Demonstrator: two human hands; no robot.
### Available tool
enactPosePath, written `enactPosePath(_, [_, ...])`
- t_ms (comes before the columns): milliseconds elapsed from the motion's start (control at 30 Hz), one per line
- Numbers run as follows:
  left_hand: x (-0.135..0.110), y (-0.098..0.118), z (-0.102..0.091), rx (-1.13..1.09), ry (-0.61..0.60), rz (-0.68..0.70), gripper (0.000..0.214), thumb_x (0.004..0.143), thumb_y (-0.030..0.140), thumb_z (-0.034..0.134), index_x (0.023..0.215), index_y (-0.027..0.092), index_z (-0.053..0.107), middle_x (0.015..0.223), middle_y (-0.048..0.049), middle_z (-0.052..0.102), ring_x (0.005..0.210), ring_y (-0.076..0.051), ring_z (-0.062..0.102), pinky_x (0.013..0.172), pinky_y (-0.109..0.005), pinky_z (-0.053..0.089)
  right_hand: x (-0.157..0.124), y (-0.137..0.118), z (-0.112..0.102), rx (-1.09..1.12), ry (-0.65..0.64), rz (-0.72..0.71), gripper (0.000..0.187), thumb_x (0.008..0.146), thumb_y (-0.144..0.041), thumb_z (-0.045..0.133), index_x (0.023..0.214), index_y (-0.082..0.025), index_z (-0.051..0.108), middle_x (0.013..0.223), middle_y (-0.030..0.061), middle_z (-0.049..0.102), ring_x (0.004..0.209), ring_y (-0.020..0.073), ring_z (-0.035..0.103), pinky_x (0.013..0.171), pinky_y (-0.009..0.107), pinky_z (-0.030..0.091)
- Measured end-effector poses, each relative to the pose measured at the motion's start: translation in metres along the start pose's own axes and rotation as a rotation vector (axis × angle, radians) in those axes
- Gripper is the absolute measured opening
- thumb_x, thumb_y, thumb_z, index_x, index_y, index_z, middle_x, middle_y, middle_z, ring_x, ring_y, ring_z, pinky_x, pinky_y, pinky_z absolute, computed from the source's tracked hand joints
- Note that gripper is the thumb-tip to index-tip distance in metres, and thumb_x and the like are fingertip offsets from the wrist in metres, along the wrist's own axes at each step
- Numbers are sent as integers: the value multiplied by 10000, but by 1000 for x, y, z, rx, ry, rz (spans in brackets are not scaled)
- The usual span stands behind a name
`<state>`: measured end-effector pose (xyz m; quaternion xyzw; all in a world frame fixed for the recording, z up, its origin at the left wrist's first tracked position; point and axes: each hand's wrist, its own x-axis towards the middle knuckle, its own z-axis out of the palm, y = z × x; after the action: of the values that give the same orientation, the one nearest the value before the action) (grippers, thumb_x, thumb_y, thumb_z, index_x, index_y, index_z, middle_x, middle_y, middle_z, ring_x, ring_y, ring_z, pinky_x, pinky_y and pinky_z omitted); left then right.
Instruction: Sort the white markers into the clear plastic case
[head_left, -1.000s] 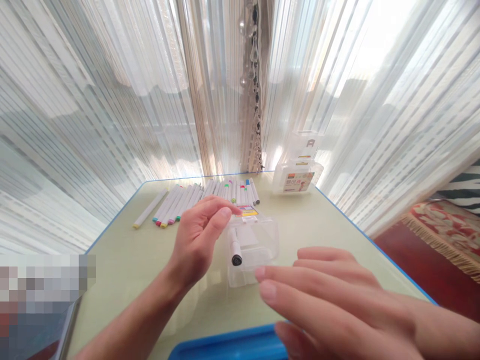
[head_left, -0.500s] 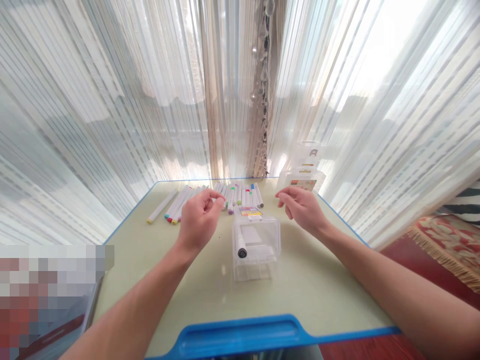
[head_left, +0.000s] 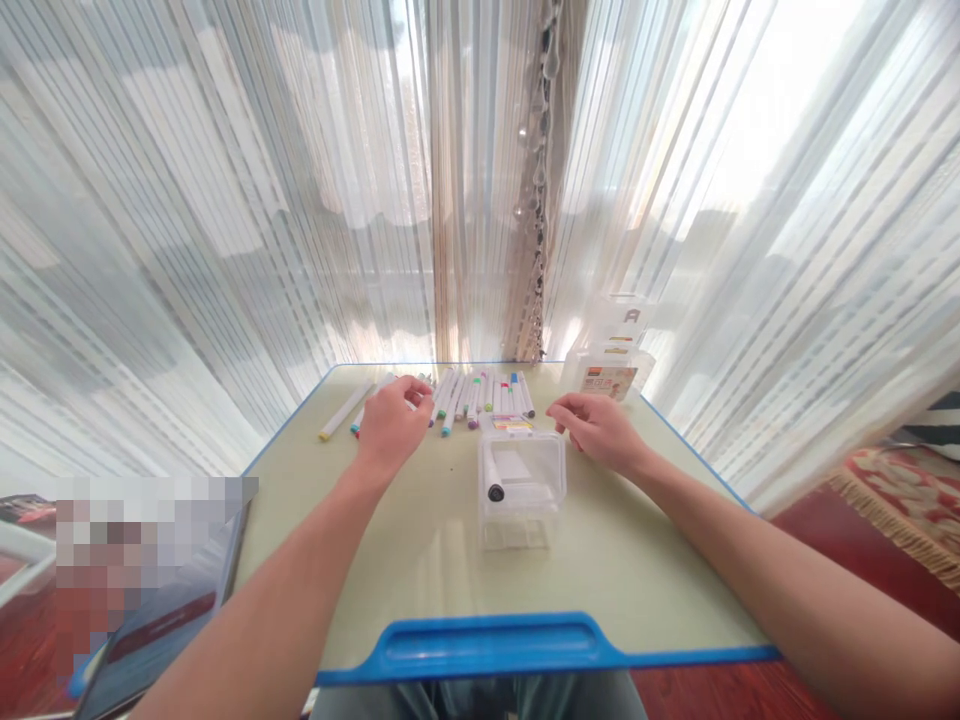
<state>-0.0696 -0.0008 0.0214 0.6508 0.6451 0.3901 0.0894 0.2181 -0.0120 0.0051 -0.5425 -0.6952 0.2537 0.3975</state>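
My left hand (head_left: 394, 418) hovers over the left part of the marker pile, its fingers loosely bent with a gap to the thumb and nothing visible between them. Beneath and beside it lie white markers (head_left: 450, 400) with coloured caps. In the middle of the table is a clear plastic case (head_left: 523, 500), its open side facing me. A single black-capped marker (head_left: 495, 488) lies inside, along the case's left wall. To the right of the case, my right hand (head_left: 596, 425) is half curled, thumb apart from the fingers, holding nothing.
Another clear plastic container (head_left: 611, 375) with a printed label stands at the back right of the pale table (head_left: 420, 570). Blue edging and a blue pen groove (head_left: 495, 643) run along the front. Sheer curtains (head_left: 360, 200) hang behind.
My left hand has turned slightly and come over the markers on the left. The right hand has lowered a little beside the case. The view has shifted slightly.
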Motion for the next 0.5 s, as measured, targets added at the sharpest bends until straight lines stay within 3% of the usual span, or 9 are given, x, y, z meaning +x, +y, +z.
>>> enactPosePath(267, [-5,-1,8,93,-58,73,175,834,290,581,893,212,726,954,-53,746,850,-212,671,755,-314,481,-3,-6,-2,-72,-76,-53,330,878,-421,571,750,-157,721,469,-10,575,439,118,460,465,246,351])
enactPosePath(500, [-6,-3,7,216,-83,49,250,843,329,602,1027,202,713,1002,-88,712,914,-259,677,807,-352,497,-3,-5,-4,-90,-101,-43,354,880,-439,568,760,-154,741,491,2,598,452,126,473,476,256,349])
